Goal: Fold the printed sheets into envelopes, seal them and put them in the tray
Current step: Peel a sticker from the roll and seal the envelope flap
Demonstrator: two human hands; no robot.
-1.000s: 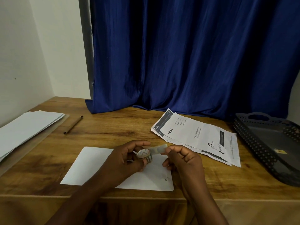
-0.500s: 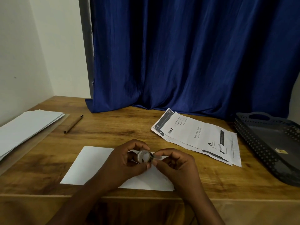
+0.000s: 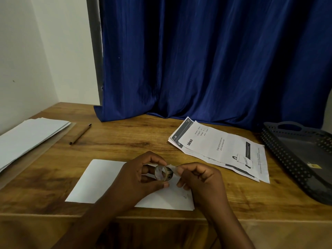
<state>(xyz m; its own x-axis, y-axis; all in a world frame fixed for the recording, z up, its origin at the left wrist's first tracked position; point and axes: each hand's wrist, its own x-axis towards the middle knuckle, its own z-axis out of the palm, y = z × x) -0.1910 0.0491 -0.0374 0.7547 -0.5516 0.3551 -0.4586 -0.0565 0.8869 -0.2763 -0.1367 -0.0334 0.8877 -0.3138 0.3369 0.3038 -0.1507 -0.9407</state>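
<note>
My left hand [image 3: 142,178] holds a small roll of tape [image 3: 163,173], thumb under it and fingers curled over its top. My right hand [image 3: 201,178] sits just beside it, thumb and forefinger pinching the loose end of the tape [image 3: 172,167] where it comes off the roll. Both hands hover above a white envelope [image 3: 100,182] that lies flat near the front edge of the table [image 3: 125,141]; my wrists hide part of it.

Beyond my right hand, a small pile of printed sheets [image 3: 221,148] lies fanned out, the top 1 showing the word "blinkit" and a small drawing. Further right, at the table's edge, stands a dark tray [image 3: 287,159] with a perforated wall and a handle cut-out; a small yellowish scrap [image 3: 313,165] lies in it.

To my far left a stack of white paper [image 3: 30,135] rests on the table, and a pen [image 3: 80,134] lies just beside it, apart from it. A blue curtain [image 3: 206,60] hangs behind the table, its hem touching the wood.
</note>
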